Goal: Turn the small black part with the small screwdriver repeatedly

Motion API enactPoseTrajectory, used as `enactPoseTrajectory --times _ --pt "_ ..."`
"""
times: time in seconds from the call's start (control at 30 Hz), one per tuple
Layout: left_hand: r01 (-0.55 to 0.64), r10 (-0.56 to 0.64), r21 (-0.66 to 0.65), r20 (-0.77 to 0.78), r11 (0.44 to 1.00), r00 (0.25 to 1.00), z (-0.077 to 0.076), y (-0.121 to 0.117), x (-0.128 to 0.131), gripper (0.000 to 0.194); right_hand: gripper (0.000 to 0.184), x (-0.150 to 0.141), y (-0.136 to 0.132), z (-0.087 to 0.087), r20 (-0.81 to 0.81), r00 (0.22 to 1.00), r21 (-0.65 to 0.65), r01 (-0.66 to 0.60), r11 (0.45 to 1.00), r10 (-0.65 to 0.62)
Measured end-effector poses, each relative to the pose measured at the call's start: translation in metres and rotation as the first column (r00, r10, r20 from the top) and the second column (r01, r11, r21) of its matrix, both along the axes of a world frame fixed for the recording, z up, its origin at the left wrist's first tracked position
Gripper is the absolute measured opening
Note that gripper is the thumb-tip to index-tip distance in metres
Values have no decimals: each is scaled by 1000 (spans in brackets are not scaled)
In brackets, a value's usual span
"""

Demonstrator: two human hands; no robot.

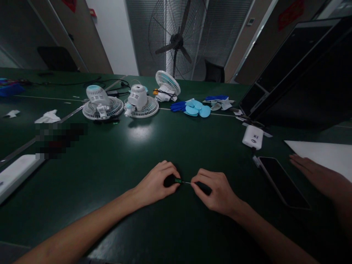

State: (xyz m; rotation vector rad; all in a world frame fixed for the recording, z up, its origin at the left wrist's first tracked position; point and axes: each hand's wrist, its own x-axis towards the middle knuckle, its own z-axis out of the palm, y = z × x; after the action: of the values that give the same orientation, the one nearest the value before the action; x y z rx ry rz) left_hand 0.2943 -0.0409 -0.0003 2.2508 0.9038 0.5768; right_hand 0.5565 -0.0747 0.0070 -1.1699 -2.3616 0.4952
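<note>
Between thumb and fingers, my left hand (161,178) grips a small dark piece with a green circuit board (178,180) at its end. Facing it, my right hand (216,189) is closed around the black handle of a screwdriver (204,187). The screwdriver's thin metal shaft points left and its tip meets, or nearly meets, the green board; exact contact is too small to tell. Both hands rest low over the dark green table (132,234). My left fingers partly hide the dark piece.
White fans (137,101) lie across the table's far side, beside light-blue fan blades (196,108) and blue gloves (220,99). Rightward are a white power bank (253,137), a phone (283,181) and another person's hand (316,172). A long white box (20,172) sits left.
</note>
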Motion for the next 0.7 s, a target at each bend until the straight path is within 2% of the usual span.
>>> enactPoseTrajectory --times 0.2,0.4,0.57,0.7 --pt "24 -24 13 -17 1000 1000 0 -1 0 15 11 -8 1 -4 7 1000 20 -6 1000 6" --pt "54 -53 32 -48 998 997 1 -1 2 18 11 -19 -2 -2 -122 992 23 -28 999 30" --pt "53 -49 59 -65 997 997 1 -1 4 17 12 -15 -2 -2 -124 992 21 -15 1000 18" --pt "91 -87 53 -81 994 993 7 -10 -2 18 12 -8 0 -3 -126 992 11 -2 1000 3"
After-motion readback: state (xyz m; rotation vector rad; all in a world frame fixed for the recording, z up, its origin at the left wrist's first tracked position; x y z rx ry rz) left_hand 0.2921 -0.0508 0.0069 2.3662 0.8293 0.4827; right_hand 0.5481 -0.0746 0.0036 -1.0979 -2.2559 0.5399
